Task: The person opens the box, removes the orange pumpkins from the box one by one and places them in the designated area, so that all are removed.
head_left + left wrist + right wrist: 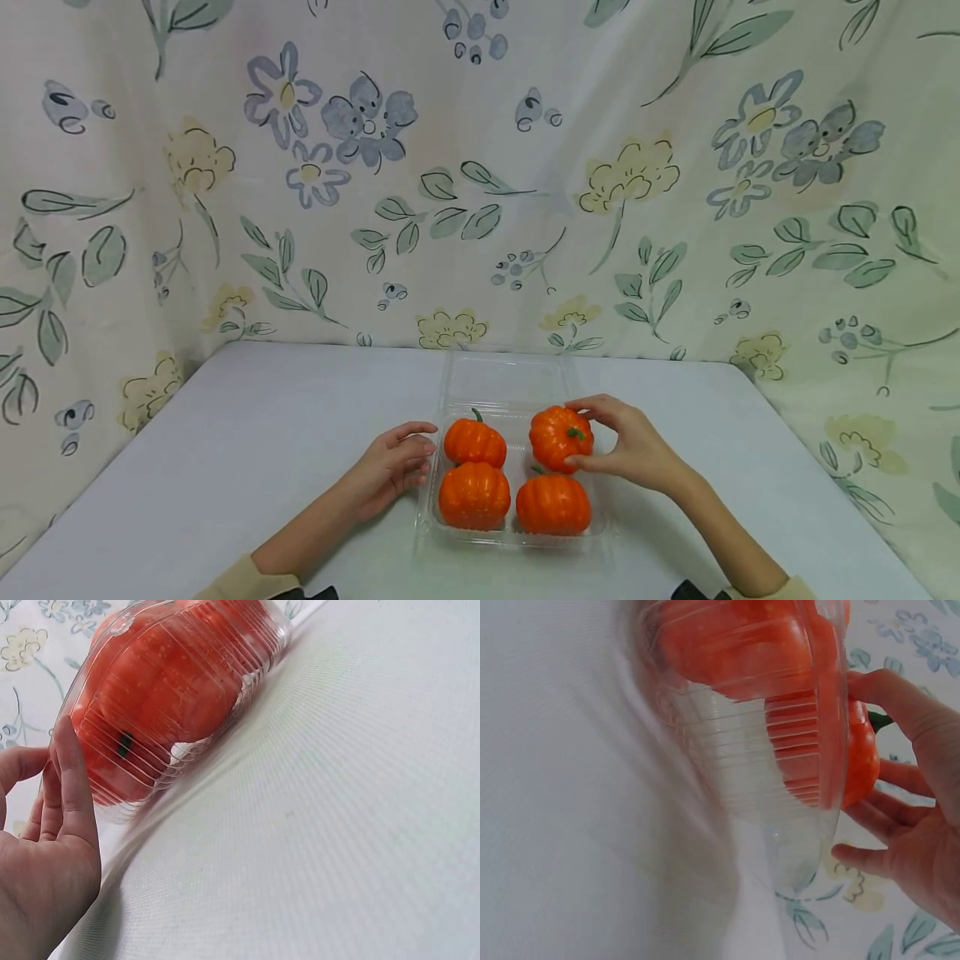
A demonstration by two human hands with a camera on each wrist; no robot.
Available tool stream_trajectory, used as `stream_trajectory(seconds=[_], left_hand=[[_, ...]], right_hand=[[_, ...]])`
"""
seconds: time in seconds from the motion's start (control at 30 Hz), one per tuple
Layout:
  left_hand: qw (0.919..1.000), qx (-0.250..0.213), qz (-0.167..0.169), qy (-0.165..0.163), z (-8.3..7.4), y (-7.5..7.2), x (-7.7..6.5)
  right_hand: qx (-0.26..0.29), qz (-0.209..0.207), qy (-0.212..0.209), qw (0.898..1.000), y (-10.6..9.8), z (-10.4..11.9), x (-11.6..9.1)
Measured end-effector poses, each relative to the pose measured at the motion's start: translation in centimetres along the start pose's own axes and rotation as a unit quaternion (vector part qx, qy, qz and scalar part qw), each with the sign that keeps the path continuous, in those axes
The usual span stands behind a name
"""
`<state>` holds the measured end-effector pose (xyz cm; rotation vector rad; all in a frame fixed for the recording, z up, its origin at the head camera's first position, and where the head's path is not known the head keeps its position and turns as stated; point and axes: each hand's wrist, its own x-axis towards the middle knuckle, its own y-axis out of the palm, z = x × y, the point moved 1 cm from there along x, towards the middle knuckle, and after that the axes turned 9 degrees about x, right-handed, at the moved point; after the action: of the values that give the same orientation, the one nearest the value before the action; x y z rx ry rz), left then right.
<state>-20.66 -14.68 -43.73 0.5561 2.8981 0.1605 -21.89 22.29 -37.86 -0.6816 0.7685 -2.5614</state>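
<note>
Several small orange pumpkins with green stems sit in a clear plastic box. My right hand [630, 442] grips the back-right pumpkin [559, 438] between thumb and fingers, its stem tilted toward the hand. In the right wrist view this pumpkin [864, 761] shows partly above the rim, the rest behind the ribbed wall. At the box's left side [429, 492], my left hand [393, 467] has relaxed fingers right at the wall. Nearest that hand are the back-left pumpkin [475, 442] and the front-left pumpkin [474, 497]. The front-right pumpkin [553, 504] lies before the gripped one.
The box's clear lid [506, 379] lies folded back behind it. A white-covered table [300, 400] spreads out on both sides. Floral cloth [480, 183] hangs along the table's back and sides.
</note>
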Motion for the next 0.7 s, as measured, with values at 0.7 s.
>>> stream_trajectory(seconds=[0.7], left_hand=[[0.9995, -0.015, 0.014, 0.023, 0.3, -0.2, 0.1]], right_hand=[[0.028, -0.037, 0.017, 0.999, -1.4, 0.6, -0.2]])
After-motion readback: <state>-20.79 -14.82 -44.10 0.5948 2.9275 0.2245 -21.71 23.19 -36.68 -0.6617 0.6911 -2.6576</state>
